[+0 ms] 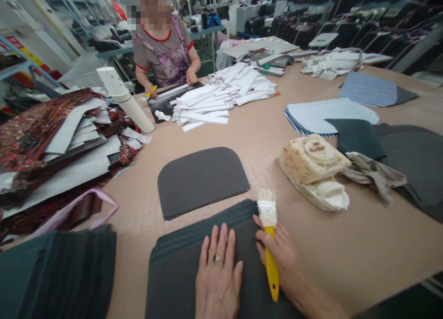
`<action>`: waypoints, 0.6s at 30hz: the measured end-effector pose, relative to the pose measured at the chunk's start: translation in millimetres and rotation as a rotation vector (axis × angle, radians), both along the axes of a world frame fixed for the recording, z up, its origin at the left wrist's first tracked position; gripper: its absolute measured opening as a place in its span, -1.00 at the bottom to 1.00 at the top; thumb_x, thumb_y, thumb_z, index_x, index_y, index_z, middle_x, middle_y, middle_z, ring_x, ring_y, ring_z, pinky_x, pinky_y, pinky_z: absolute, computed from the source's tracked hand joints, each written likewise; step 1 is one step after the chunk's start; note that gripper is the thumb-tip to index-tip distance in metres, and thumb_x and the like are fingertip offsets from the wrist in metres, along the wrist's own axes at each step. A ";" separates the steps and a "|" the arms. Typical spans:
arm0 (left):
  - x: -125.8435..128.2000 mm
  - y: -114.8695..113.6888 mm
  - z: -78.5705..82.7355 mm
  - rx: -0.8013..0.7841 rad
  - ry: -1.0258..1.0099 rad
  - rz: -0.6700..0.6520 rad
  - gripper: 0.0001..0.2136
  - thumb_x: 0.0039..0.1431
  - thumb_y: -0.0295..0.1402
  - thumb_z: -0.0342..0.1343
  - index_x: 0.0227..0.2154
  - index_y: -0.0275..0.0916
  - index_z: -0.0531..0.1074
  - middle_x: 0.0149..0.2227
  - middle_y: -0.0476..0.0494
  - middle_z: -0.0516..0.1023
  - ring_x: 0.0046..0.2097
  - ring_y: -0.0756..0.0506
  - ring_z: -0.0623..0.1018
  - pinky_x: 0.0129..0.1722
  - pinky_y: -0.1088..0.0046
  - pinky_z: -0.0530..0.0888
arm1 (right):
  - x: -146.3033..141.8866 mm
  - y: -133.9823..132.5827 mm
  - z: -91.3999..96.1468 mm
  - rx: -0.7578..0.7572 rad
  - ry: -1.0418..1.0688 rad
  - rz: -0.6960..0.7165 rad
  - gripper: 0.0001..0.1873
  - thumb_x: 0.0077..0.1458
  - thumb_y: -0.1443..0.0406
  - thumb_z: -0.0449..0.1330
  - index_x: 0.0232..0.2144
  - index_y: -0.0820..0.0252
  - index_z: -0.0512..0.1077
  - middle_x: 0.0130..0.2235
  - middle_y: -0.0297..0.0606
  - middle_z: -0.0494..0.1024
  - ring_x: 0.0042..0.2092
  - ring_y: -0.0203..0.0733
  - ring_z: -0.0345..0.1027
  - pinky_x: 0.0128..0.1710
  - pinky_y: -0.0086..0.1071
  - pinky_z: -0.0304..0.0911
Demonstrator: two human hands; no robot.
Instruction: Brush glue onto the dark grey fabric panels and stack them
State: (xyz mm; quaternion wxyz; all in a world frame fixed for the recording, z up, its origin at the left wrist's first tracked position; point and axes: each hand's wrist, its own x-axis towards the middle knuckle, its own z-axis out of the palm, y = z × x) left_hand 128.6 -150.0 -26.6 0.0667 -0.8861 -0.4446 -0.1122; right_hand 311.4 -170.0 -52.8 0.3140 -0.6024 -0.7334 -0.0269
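Observation:
My left hand point(218, 275) lies flat, fingers stretched out, on the top piece of a fanned stack of dark grey fabric pieces point(176, 282) at the near table edge. My right hand point(282, 259) grips a yellow-handled brush point(270, 245) whose bristles are white with glue; the bristles rest at the stack's far right corner. A single dark grey rounded piece point(200, 180) lies just beyond the stack. A glue-crusted container point(313, 169) sits to the right of the brush.
Across the table a person in a striped shirt point(162, 49) handles white strips point(224, 97) with a yellow tool. Patterned red pieces point(44, 148) pile at left beside a white tube point(126, 99). Striped pieces point(328, 113) and dark pieces point(415, 162) lie right.

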 end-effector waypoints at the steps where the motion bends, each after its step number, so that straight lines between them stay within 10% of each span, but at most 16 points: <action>1: -11.6 -2.3 -1.0 0.012 0.030 0.026 -0.50 0.17 -0.40 -0.08 0.19 -0.32 0.11 0.18 -0.24 0.30 0.18 -0.23 0.31 0.02 0.18 0.41 | 0.1 0.3 1.3 0.005 0.000 0.000 -0.83 0.14 0.47 0.01 -0.23 0.20 0.32 -0.02 -0.01 0.47 0.00 -0.03 0.37 -0.07 -0.05 0.35; 11: -109.4 -29.6 13.4 -0.276 -0.198 0.696 -0.48 0.25 -0.19 -0.28 0.15 -0.42 0.17 0.24 -0.43 0.14 0.29 -0.30 0.05 0.22 -0.04 0.04 | 6.3 -5.4 10.6 -0.107 0.132 0.083 -0.91 0.16 0.38 0.04 -0.27 0.20 0.33 -0.05 -0.02 0.44 -0.03 -0.02 0.32 -0.05 -0.09 0.28; 18: -138.4 -154.5 39.9 -0.432 -1.180 1.218 -0.23 -0.09 0.11 0.06 0.11 -0.30 0.13 0.15 -0.42 0.26 0.20 -0.37 0.24 0.17 0.00 0.22 | 31.5 6.6 53.6 -0.075 0.279 0.062 -0.82 0.18 0.23 0.05 -0.18 0.15 0.33 -0.07 -0.07 0.42 -0.02 0.00 0.27 -0.05 -0.10 0.23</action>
